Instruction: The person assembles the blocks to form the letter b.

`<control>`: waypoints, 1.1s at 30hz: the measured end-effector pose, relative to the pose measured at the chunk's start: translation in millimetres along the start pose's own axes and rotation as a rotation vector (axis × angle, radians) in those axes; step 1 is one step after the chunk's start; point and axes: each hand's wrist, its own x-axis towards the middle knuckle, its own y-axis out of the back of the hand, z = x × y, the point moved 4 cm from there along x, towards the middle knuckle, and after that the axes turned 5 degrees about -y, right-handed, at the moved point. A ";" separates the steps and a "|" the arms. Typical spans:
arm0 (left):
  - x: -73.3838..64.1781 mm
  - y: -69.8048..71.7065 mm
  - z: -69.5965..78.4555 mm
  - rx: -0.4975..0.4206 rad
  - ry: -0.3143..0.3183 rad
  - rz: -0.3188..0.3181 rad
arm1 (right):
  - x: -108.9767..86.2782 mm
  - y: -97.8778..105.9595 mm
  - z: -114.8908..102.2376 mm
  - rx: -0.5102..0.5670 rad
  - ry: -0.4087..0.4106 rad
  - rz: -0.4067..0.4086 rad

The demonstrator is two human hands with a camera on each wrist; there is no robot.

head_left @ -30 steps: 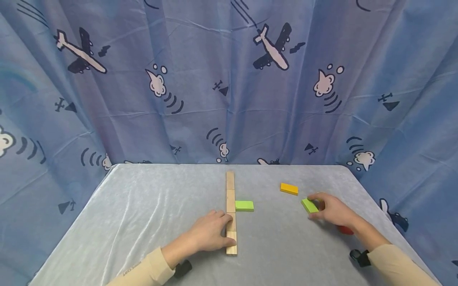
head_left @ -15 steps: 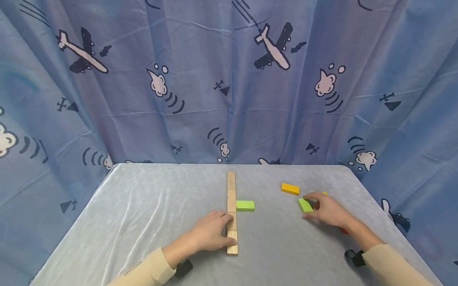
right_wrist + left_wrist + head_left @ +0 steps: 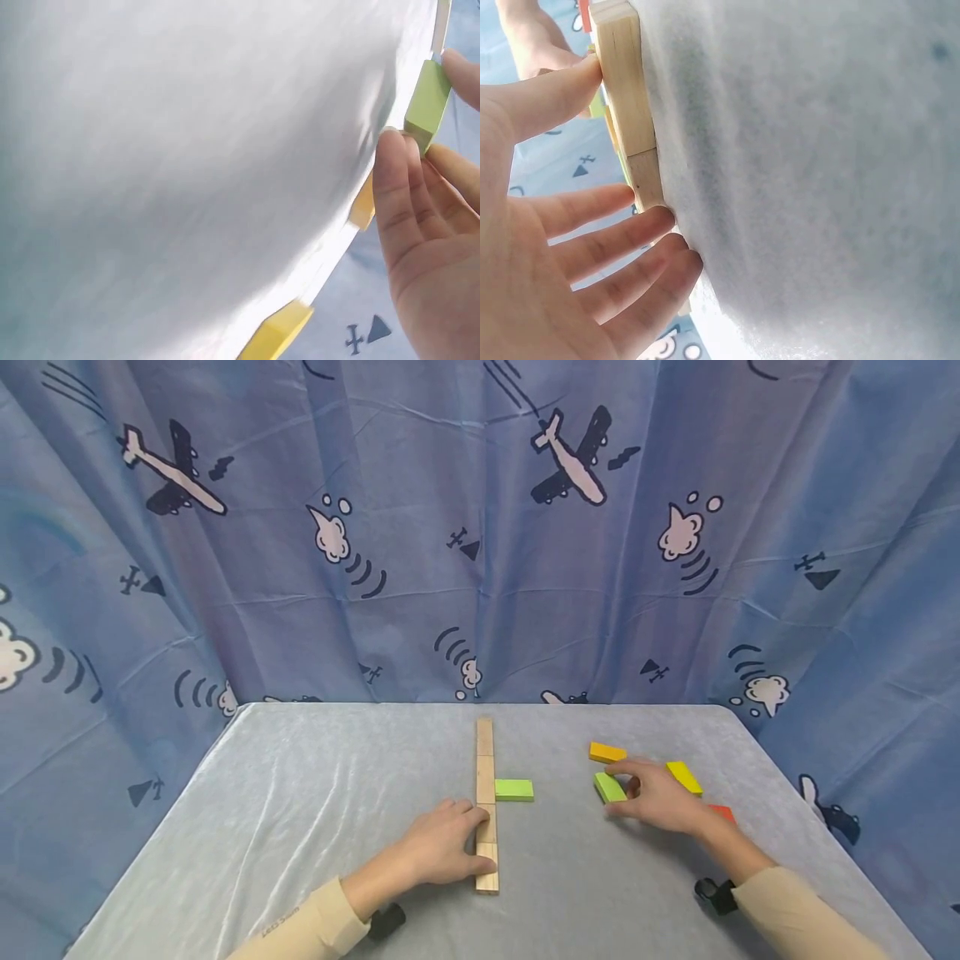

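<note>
Wooden blocks (image 3: 486, 781): bare wood, smooth, fine grain.
Held green block (image 3: 608, 787), right of wooden blocks: smooth, matt, painted look.
Tablecloth (image 3: 570, 877), under wooden blocks: velvety cloth, creased.
Curtain (image 3: 405, 527), behind wooden blocks: smooth cloth, slight sheen.

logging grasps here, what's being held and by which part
The right hand pinches a green block by its ends; the left hand only touches the wooden row.

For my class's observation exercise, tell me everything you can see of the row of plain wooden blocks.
The row of plain wooden blocks is a straight strip of pale, wood-like pieces; seams suggest four, laid end to end. It lies on the grey cloth, running from near the person toward the far edge. A green block appears to abut its right side near the middle. The left hand touches the nearer part with thumb and fingertips, partly covering it.
</note>
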 end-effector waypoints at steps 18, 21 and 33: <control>0.1 -2.7 -2.6 0.004 0.007 -0.003 | 10.7 -16.6 -52.6 0.010 0.105 -0.053; 0.7 -2.2 -3.1 0.002 0.006 -0.005 | 13.4 -19.8 -59.2 0.010 0.129 -0.059; 0.5 -0.8 -2.7 0.022 -0.011 0.001 | 23.9 -40.0 -65.7 -0.001 0.177 -0.103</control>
